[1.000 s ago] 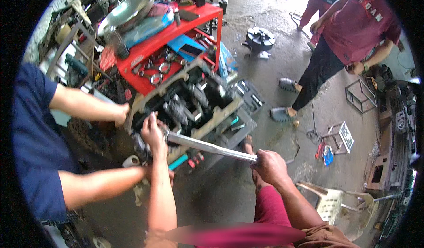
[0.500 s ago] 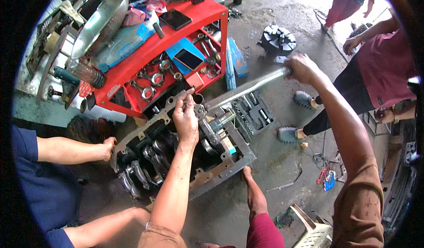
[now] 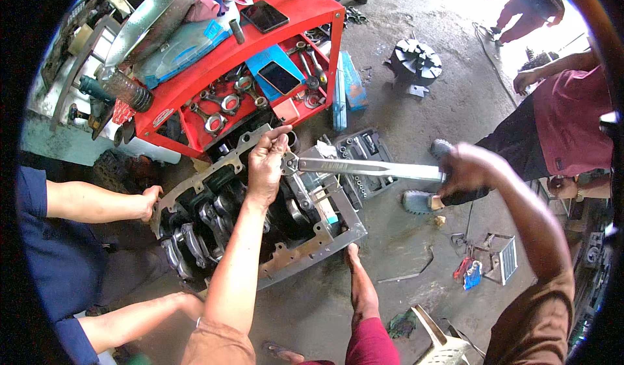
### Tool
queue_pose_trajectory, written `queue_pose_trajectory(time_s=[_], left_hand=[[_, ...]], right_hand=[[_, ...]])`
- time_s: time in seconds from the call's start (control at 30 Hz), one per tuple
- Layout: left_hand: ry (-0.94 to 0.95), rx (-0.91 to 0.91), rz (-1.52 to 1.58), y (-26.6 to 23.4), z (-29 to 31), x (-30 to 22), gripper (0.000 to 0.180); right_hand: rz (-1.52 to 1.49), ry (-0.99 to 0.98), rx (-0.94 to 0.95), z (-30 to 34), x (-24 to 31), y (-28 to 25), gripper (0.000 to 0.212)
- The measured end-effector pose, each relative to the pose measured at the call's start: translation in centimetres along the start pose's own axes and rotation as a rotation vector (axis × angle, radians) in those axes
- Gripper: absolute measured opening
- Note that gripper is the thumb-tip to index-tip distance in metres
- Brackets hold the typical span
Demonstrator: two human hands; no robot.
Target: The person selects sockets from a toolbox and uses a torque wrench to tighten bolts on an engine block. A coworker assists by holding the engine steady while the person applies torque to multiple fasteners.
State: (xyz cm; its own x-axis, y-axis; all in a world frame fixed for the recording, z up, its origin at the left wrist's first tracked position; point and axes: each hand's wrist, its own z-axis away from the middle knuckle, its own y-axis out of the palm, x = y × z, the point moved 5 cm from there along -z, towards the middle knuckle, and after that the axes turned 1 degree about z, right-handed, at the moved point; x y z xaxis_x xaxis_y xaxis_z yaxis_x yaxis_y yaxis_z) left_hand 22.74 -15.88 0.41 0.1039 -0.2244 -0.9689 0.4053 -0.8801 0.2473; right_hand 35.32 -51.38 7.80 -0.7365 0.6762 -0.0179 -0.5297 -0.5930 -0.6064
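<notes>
A long silver torque wrench lies almost level across the view, its head over an engine block with the crankshaft exposed. My left hand is closed round the wrench's head end, above the block's far side. At the other end, my right hand, somewhat blurred, is wrapped round the handle. What sits under the wrench head is hidden by my left hand. A co-worker's hand in a navy sleeve rests on the block's left edge.
A red tool cart with connecting rods and phones stands beyond the block. An open socket set lies on the floor beside it. Another person in maroon stands at right. A pale plastic chair is near the lower edge.
My right hand has pulled the wrench handle nearer, swinging the bar from a far-right slant to almost level. My left hand stays at the head. The view has shifted slightly.
</notes>
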Motion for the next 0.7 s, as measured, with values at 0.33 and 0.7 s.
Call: queue_pose_trajectory(time_s=[0.33,0.7], left_hand=[[0.1,-0.319,0.065,0.4,1.1,0.5,0.021],[-0.021,-0.547,-0.074,0.3,0.7,0.6,0.021]], right_hand=[[0.084,-0.012,-0.815,-7.8,-3.1,-13.8,0.024],[-0.075,0.302,-0.863,-2.5,-1.0,-5.0,0.019]])
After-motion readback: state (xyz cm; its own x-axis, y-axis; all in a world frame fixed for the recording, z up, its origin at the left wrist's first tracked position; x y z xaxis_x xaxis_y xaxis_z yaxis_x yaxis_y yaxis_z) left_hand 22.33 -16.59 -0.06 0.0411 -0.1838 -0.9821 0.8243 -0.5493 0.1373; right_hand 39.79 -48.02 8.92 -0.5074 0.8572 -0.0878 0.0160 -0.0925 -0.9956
